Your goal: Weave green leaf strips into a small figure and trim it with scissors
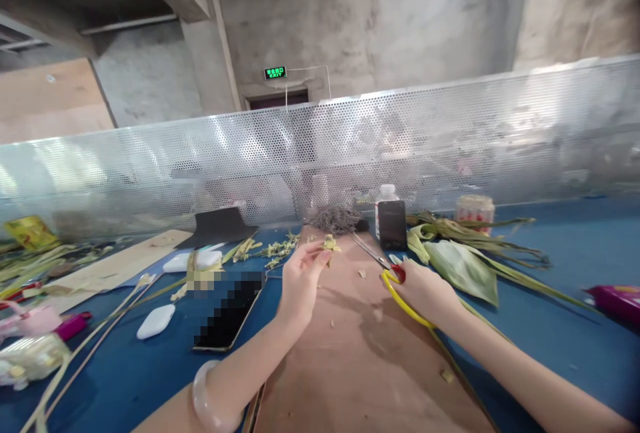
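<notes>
My left hand (301, 281) pinches a small yellow-green woven piece (330, 244) between thumb and fingertips, above the far part of a brown wooden board (345, 366). My right hand (425, 286) is wrapped round the handles of scissors (400, 289) with yellow and red grips. The metal blades point up and left toward the woven piece, a short way from it, and look slightly parted. Small scraps lie on the board beneath my hands. A heap of grey strands (336, 219) rests at the board's far end.
Left of the board are a phone (235, 313), a white case (156, 321) and leaf strips. Beyond my right hand stand a white bottle (387, 191), a black upright phone-like object (392, 225), green husks (465, 269) and a jar (475, 209). A perforated metal screen (240, 153) runs behind.
</notes>
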Available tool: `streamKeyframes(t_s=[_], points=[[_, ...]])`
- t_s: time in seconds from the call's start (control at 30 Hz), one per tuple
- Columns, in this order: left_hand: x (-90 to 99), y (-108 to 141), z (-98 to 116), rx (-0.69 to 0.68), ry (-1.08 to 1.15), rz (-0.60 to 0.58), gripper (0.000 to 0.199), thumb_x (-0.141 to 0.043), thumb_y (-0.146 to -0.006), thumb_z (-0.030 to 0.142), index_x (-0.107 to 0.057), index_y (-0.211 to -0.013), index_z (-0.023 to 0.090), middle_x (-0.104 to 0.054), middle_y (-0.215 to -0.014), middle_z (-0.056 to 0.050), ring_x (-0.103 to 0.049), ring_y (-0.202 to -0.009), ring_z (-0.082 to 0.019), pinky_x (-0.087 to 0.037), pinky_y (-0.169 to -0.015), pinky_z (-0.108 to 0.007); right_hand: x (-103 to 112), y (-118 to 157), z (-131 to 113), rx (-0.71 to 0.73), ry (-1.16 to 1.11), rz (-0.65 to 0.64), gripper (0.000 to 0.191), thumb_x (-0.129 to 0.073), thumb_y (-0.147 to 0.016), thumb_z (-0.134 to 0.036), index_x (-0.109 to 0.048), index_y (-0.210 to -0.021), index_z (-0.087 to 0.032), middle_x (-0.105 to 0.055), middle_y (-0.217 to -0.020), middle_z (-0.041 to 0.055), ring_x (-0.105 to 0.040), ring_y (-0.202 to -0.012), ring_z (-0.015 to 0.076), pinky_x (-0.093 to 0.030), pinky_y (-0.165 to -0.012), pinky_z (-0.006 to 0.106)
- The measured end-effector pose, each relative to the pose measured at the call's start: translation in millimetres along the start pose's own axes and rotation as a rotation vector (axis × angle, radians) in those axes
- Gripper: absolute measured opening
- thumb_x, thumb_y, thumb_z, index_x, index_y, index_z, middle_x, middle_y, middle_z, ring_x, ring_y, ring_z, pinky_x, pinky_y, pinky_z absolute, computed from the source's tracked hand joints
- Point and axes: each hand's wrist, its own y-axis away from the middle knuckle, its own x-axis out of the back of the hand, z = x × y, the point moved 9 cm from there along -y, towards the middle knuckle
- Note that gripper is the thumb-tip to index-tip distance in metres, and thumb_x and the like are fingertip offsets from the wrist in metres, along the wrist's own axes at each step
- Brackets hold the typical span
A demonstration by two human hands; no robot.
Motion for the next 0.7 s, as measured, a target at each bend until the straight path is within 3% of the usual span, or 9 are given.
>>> streamKeyframes(t_s=[0.13,0.27,0.33,0.47,0.7], points=[[-1.3,1,1,-0.020,0.013,-0.021,0.027,-0.066,-0.072,0.031,-0.064,-0.095,0.017,-0.068,-0.094,-0.007,-0.062,-0.087,-0.017,-0.046,-0.083,-0.031,1,7,-12,0.052,-0.069,-0.006,0.029,-0.046,-0.081,-0.044,-0.054,-0.073,-0.018,-0.061,-0.067,0.0064,-0.059,-0.062,0.0199,-0.035,-0.053,0.026],[-3.2,2,6,-0.059,0.012,-0.051,0.025,-0.065,-0.074,0.029,-0.064,-0.096,0.019,-0.067,-0.099,-0.006,-0.061,-0.094,-0.017,-0.044,-0.087,-0.030,-12,24,-40,0.150,-0.453,-0.168,0.032,-0.032,-0.088,-0.048,-0.048,-0.079,-0.021,-0.048,-0.055,-0.0040,-0.048,-0.046,0.0123,-0.036,-0.048,0.024],[-4.8,2,7,-0.074,0.011,-0.073,0.024,-0.065,-0.074,0.029,-0.064,-0.096,0.019,-0.067,-0.100,-0.006,-0.061,-0.095,-0.017,-0.044,-0.088,-0.030,-13,31,-51,0.225,-0.553,-0.213,0.030,-0.034,-0.087,-0.048,-0.043,-0.077,-0.021,-0.045,-0.057,-0.0046,-0.046,-0.050,0.0121,-0.038,-0.052,0.025],[-7.0,2,7,-0.091,-0.001,-0.103,0.024,-0.064,-0.075,0.029,-0.064,-0.097,0.019,-0.067,-0.099,-0.006,-0.061,-0.091,-0.016,-0.045,-0.086,-0.030,-7,35,-58,0.381,-0.397,-0.160,0.026,-0.043,-0.084,-0.045,-0.037,-0.074,-0.022,-0.045,-0.068,-0.0023,-0.044,-0.062,0.0138,-0.038,-0.059,0.027],[-10.8,3,7,-0.101,-0.007,-0.137,0.021,-0.064,-0.076,0.025,-0.063,-0.097,0.020,-0.066,-0.100,-0.005,-0.061,-0.093,-0.015,-0.045,-0.086,-0.027,-4,34,-55,0.412,-0.235,-0.060,0.025,-0.043,-0.084,-0.046,-0.036,-0.081,-0.022,-0.047,-0.073,-0.0008,-0.043,-0.062,0.0144,-0.036,-0.058,0.027]])
